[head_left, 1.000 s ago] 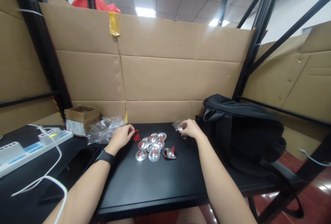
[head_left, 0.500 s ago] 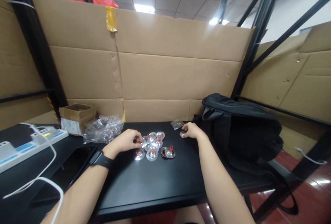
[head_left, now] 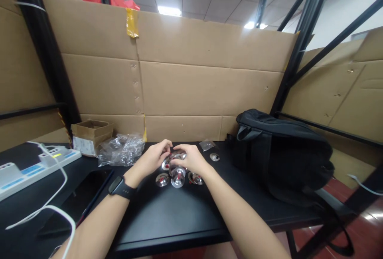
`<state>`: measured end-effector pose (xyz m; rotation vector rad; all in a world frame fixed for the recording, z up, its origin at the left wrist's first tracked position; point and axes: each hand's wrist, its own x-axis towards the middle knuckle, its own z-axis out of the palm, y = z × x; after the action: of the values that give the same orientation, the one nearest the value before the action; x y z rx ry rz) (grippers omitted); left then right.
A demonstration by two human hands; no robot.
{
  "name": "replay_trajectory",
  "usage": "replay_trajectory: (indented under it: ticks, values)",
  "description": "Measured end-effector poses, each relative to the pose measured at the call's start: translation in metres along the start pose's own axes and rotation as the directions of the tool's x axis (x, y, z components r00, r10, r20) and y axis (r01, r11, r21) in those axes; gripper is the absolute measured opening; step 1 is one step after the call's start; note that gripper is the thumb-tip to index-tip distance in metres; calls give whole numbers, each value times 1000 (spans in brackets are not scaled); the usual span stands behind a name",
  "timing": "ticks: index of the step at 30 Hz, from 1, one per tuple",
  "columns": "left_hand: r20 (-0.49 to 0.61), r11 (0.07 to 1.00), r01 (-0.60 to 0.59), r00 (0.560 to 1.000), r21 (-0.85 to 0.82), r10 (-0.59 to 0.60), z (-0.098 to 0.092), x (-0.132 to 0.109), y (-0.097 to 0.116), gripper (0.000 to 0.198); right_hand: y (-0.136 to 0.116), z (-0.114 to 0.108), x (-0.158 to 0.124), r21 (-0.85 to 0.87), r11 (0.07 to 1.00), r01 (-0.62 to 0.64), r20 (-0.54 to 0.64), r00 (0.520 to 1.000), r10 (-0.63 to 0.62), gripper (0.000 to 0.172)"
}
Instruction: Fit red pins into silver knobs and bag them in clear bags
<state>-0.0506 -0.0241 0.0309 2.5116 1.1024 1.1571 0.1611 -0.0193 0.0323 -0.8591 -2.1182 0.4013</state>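
Note:
Several shiny finger cymbals with red loops lie in a cluster on the black table; one finger cymbal is at the near side of it. My left hand is at the cluster's left edge, its fingers curved and the thumb apart, with nothing visible held. From the right, my right hand reaches over the pile, thumb and fingers curled round finger cymbals that it partly hides. Another finger cymbal rests at the near left. A lone finger cymbal lies farther right, away from both hands.
A small clear bag lies behind the lone cymbal. At right stands a black backpack. Crumpled clear plastic, a small cardboard box, a phone and a white power strip are at left. Cardboard walls the back.
My right hand has moved left from the lone cymbal, which now lies uncovered, to the pile. My left hand has shifted slightly up and right. The view has turned slightly.

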Motion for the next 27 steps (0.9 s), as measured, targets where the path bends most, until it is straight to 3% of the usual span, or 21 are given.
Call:
replay_trajectory:
  ticks: [5,9,14,20,27]
  values:
    - [-95,998,-33,995,-56,28,11,3,18,16,-6,4,-2,-26,999,-45,-7,999,45,32]
    - [-123,1000,-22,992,0,22,15,3,20,18,-7,-4,-4,70,991,-111,73,992,105,33]
    - [-130,999,-15,992,-36,10,13,2,22,14,1,-9,-4,145,971,-188,83,981,178,26]
    - [-159,993,25,986,-113,-43,10,2,25,18,3,-12,-4,382,873,-304,220,947,234,45]
    - [-143,975,55,986,-217,-87,12,0,27,13,3,-5,-6,533,781,-326,223,944,242,47]
